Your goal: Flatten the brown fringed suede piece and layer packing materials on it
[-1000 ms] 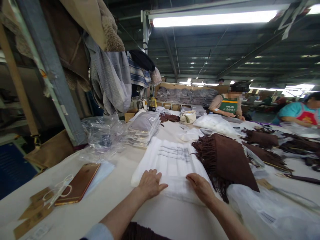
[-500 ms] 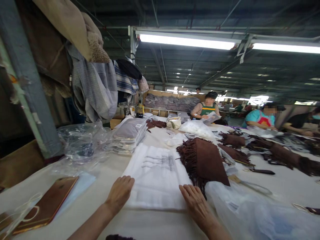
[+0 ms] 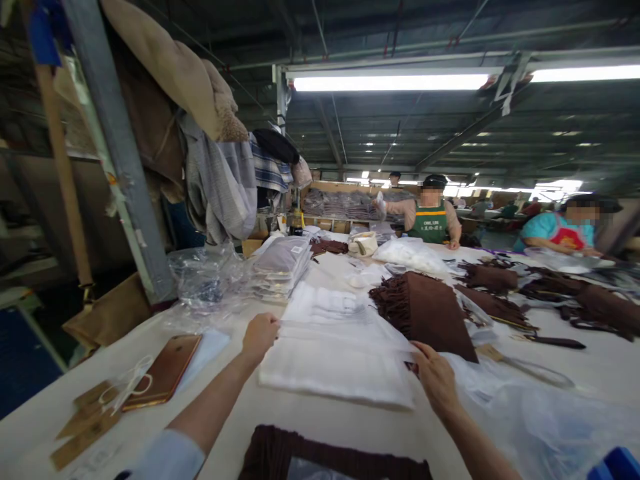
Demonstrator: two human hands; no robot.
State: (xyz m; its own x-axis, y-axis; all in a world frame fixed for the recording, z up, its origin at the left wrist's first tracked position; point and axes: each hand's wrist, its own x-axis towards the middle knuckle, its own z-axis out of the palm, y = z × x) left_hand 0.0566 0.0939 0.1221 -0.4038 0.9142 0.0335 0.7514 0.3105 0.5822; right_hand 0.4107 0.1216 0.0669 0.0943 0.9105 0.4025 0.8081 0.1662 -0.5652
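A flat stack of white translucent plastic bags (image 3: 335, 373) lies on the table in front of me. At its left side my left hand (image 3: 261, 337) is closed on the edge of the top plastic bag (image 3: 345, 333), which is lifted and stretched across the stack. My right hand (image 3: 434, 373) pinches the same bag's other side, fingers closed. Just beyond my right hand, a folded brown fringed scarf (image 3: 437, 317) lies flat. Nearest my body, another brown fringed piece (image 3: 330, 450) shows at the bottom edge, with clear plastic on it.
Packed grey goods (image 3: 283, 257) are stacked behind the bags, beside crumpled clear plastic (image 3: 207, 277). A phone (image 3: 167, 370) and cardboard tags (image 3: 87, 423) lie on the left. A brush (image 3: 525, 363) and loose plastic (image 3: 540, 413) are on the right. A co-worker (image 3: 430, 217) stands across the table.
My hands lay at either side of the stack; now they hold up the top bag between them. The view has swung left. The co-worker opposite has stretched an arm out sideways.
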